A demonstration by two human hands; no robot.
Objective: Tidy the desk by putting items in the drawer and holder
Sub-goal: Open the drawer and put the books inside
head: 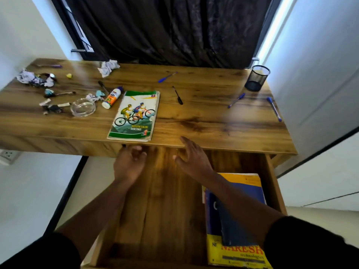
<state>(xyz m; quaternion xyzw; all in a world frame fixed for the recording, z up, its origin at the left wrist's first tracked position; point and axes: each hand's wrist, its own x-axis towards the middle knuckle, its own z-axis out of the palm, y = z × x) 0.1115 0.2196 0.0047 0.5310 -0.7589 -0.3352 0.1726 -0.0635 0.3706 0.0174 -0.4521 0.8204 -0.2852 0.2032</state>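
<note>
The drawer (165, 200) under the wooden desk (204, 117) is pulled out, with yellow and blue books (240, 251) stacked on its right side. My left hand (130, 164) and my right hand (192, 158) hover over the drawer near the desk's front edge, fingers apart, holding nothing. On the desk lie a "Mountain Biking" notebook (135, 116), a glue bottle (112, 98), blue pens (167, 77) (236, 100) (274, 108) and a black pen (177, 95). A black mesh holder (256, 78) stands at the back right.
Crumpled papers (107, 67) (29, 77), a glass ashtray (83, 107), a black marker (103, 86) and small scraps clutter the desk's left half. A dark curtain (165, 26) hangs behind. White walls stand on both sides.
</note>
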